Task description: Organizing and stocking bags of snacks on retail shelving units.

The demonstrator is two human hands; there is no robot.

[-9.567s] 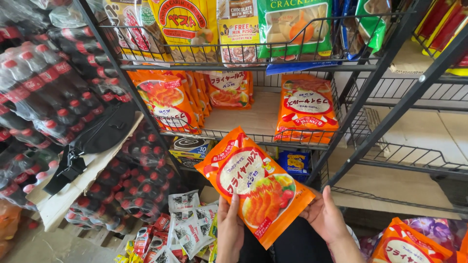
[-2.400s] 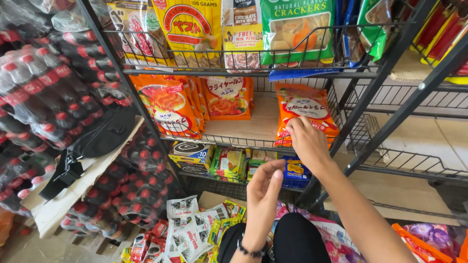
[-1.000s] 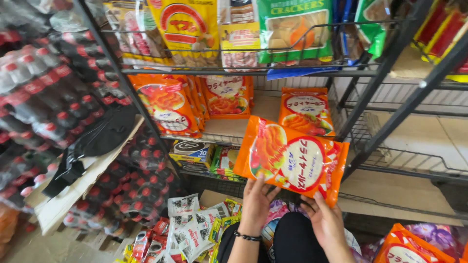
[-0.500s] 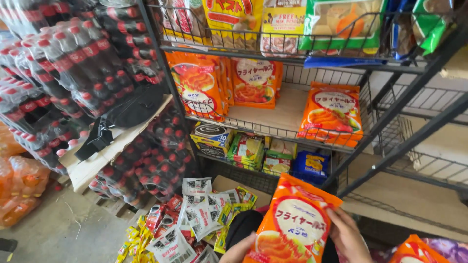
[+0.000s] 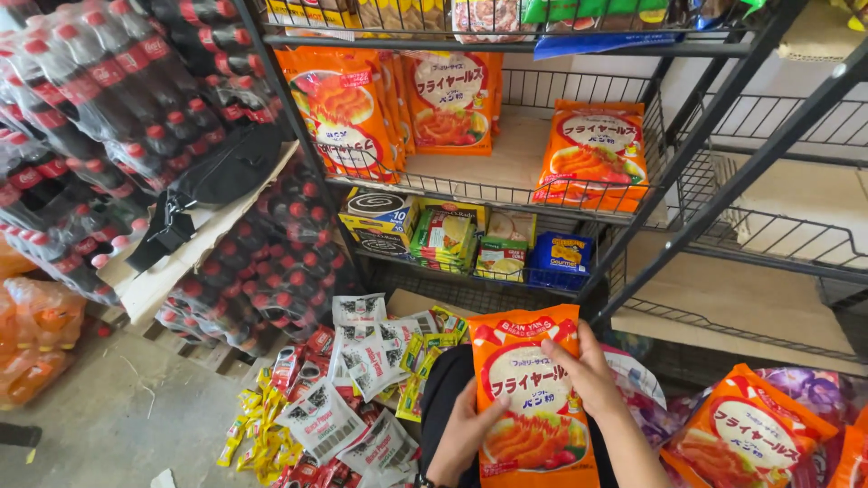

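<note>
Both of my hands hold an orange packet (image 5: 533,398) upright over my lap at the bottom middle. My left hand (image 5: 466,432) grips its lower left edge. My right hand (image 5: 589,372) clasps its upper right side. Matching orange packets stand on the wire shelf (image 5: 506,190): one upright at the right (image 5: 592,155), several at the left (image 5: 348,108) and one at the back (image 5: 450,101). More orange packets (image 5: 746,438) lie at the bottom right.
Shrink-wrapped dark soda bottles (image 5: 108,108) are stacked at the left with a black bag (image 5: 212,176) on a board. Sachets (image 5: 348,407) lie scattered on the floor. Small boxes and packets (image 5: 452,239) fill the lower shelf. A black rack post (image 5: 723,126) slants at the right.
The view has tilted down and the packet has come lower and closer over my lap. My right hand has shifted up to its top right edge.
</note>
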